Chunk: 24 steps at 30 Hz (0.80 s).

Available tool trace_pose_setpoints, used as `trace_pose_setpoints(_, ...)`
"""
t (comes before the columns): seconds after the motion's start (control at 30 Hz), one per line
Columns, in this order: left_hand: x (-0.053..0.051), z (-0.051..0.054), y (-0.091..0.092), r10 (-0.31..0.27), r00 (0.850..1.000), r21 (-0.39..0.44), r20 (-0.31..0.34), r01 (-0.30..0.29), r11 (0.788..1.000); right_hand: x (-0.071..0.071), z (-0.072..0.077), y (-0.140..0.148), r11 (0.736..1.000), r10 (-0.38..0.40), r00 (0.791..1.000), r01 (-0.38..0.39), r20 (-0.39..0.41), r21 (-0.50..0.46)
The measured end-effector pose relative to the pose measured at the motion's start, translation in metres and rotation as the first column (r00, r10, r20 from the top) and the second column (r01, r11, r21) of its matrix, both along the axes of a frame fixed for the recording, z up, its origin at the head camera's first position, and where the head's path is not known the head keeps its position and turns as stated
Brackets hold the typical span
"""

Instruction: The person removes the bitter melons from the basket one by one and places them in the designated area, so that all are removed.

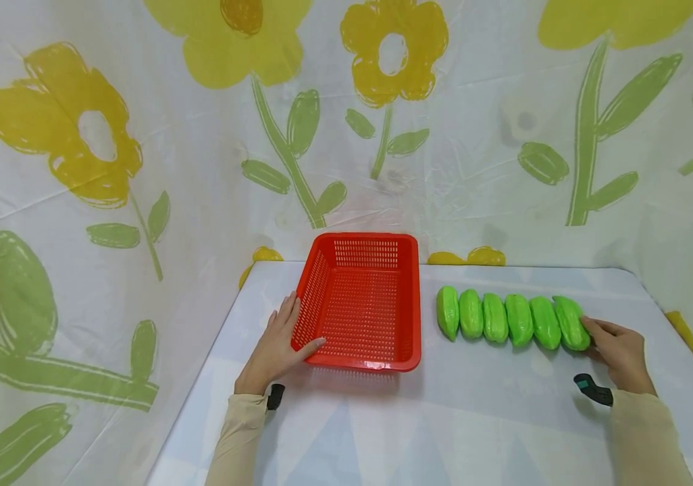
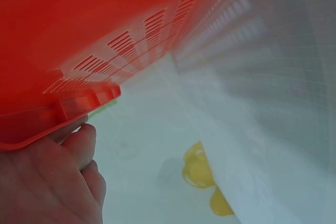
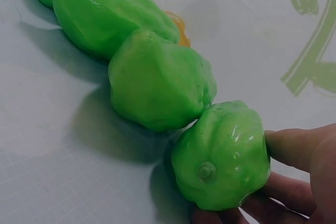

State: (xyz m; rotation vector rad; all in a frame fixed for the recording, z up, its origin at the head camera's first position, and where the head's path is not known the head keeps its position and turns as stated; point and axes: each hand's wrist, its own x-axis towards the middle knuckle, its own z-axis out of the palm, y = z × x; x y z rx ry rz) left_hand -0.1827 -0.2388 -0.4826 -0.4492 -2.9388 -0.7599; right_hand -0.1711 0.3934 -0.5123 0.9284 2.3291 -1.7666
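A red perforated plastic basket (image 1: 408, 304) stands at the middle back of the table with nothing inside it. My left hand (image 1: 273, 344) grips its left rim near the front corner, thumb over the edge and fingers along the outside. Right of the basket, several glossy green pepper-like vegetables (image 1: 495, 317) lie side by side in a row. The thumb and fingers of my right hand (image 1: 620, 351) hold the rightmost green vegetable (image 3: 223, 156). Its knobbed end faces the right wrist camera, and it leans against its neighbour (image 3: 157, 80).
A pale table (image 1: 456, 418) with faint blue triangles lies beneath everything. White cloth (image 1: 480, 135) printed with yellow flowers hangs behind and along the sides. Each wrist carries a black strap piece, the right one (image 1: 592, 390) jutting inward over the table.
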Motion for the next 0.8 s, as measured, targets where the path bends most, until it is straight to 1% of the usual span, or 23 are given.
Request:
trace_pose_setpoints(0.27,0.0000,0.0004,0.0001,0.014,1.000,-0.013,0.016,-0.014,1.000,0.0007,0.0022,-0.0020,0.996,0.012,1.000,-0.012,0.009,0.086)
trace_pose_setpoints(0.43,0.0019,0.0019,-0.0004,0.013,0.999,-0.003,0.034,-0.013,1.000,0.0021,0.0022,-0.0009,0.996,0.017,1.000,-0.017,0.000,0.086)
trace_pose_setpoints(0.6,0.0011,0.0014,-0.0003,0.011,1.000,-0.007,0.029,-0.011,1.000,0.0039,0.0035,-0.0007,0.997,0.018,1.000,-0.017,-0.007,0.080)
trace_pose_setpoints(0.8,0.0004,0.0017,-0.0002,0.013,0.999,-0.015,0.034,-0.013,1.000,0.0052,0.0077,0.0008,0.994,0.006,1.000,-0.008,0.012,0.108)
